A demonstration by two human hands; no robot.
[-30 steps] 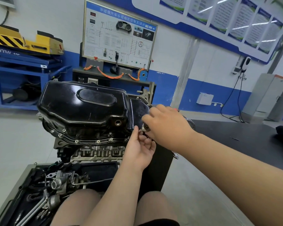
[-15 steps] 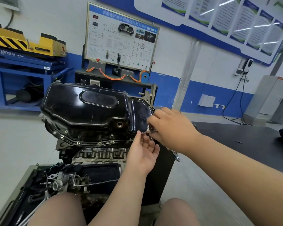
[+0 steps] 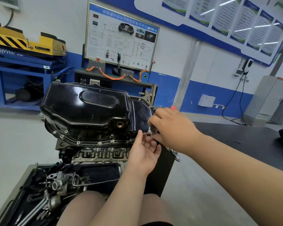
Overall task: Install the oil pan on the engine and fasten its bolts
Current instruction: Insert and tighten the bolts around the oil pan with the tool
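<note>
Next to nothing has moved in the last second: both hands stay bunched at the same corner of the pan, and the pan itself has not budged.

The black oil pan sits upside-up on top of the engine, its flange lying on the block. A row of bolts already shows along the near edge of that flange. The open drain hole faces the camera.

Over at the pan's right end, the right hand is curled firmly round a metal wrench. The tool's head peeks out by the fingers, against the pan's edge, and the handle tip pokes out below the wrist.

The left hand comes up from below, palm turned upward, fingers loosely bent. Its thumb reaches a small shiny piece just under the wrench head. Whether it actually pinches that piece, one cannot tell; it is too small and partly hidden by the right hand.

Below the engine, a dark tray holds a jumble of loose metal parts. The person's bare knees are at the bottom edge of the view.

Behind stands a wiring training board against the wall, and a blue lift table off to the left.
</note>
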